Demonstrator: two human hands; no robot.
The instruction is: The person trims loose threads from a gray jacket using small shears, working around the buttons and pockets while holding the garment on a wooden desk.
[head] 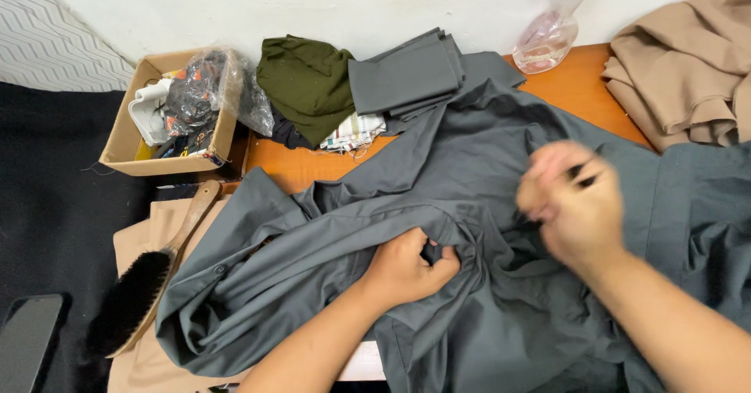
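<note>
A large grey garment (pixel 485 229) lies crumpled across most of the orange-brown tabletop (pixel 575 88), spreading from the near left corner to the right edge of the view. To its right rear, a heap of tan cloth (pixel 688 64) sits on the tabletop's far corner. Behind the garment lie a folded stack of grey fabric (pixel 403 72) and, just beside it on the left, a bundle of olive-green cloth (pixel 305 80). Off the tabletop's left end stands an open cardboard box (pixel 125 139) holding a crinkled plastic bag and small odds and ends. A wooden-handled brush (pixel 145 283) with dark bristles lies along the left edge on a beige cloth, touching the garment's hem. A dark phone (pixel 27 338) rests on the black surface at the far left. A clear spray bottle (pixel 551 29) with a purple top stands at the rear against the wall. The left hand (pixel 407 268) has its fingers clenched on a bunched fold of the grey garment near its middle. The right hand (pixel 575 201) is blurred above the garment; its fingers seem to pinch something thin and dark, but I cannot tell what.
</note>
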